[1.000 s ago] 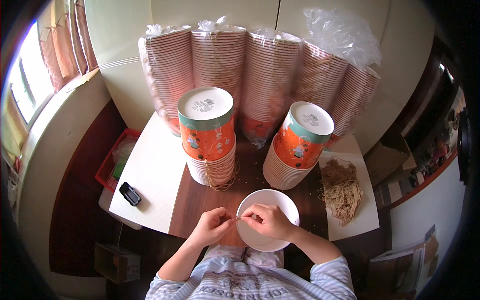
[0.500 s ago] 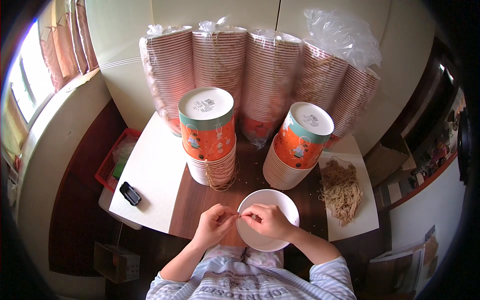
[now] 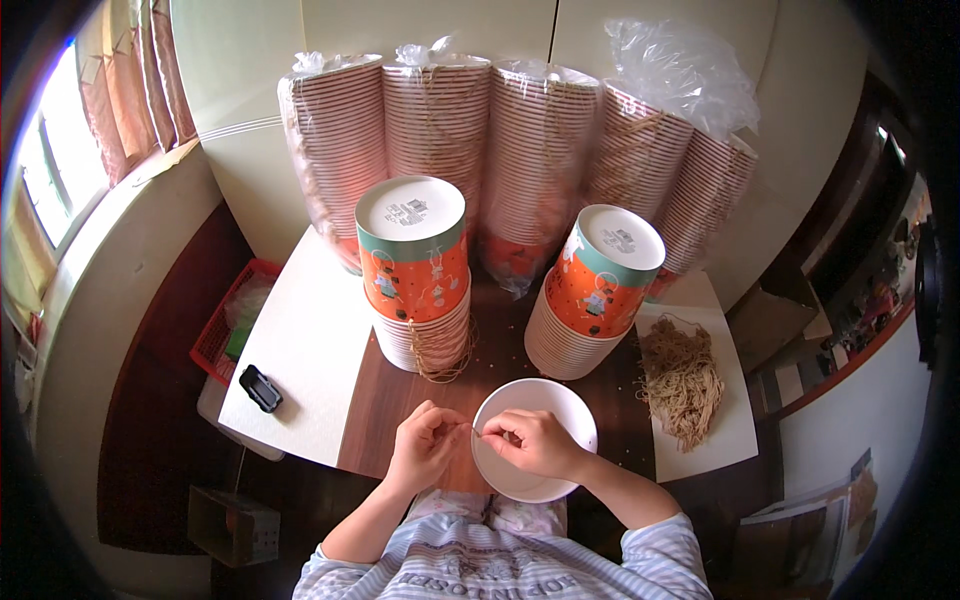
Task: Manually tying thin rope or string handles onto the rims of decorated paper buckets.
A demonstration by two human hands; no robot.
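Note:
My left hand [image 3: 428, 440] is closed in a pinch near the front edge of the table. Close beside it, my right hand [image 3: 525, 440] also pinches, its fingertips almost meeting the left's. Between the fingertips is something thin and small that I cannot make out. A white paper bucket [image 3: 577, 408] sits mouth up under my right hand, which hides part of its inside. Beyond the hands stand two upside-down stacks of orange and green paper buckets, the left stack [image 3: 415, 275] and the right stack [image 3: 597, 290]. Loops of tan cord [image 3: 442, 352] hang on the left stack.
Several tall plastic-wrapped stacks of paper buckets [image 3: 437, 130] line the back of the table. A heap of tan cord [image 3: 682, 380] lies at the right. At the left are a small black tray [image 3: 261, 388] and, beyond the table edge, a red basket [image 3: 208, 345].
My hands have drawn very slightly apart, both still pinching. The stacks and the white bucket stay in place apart from a tiny shift of the view.

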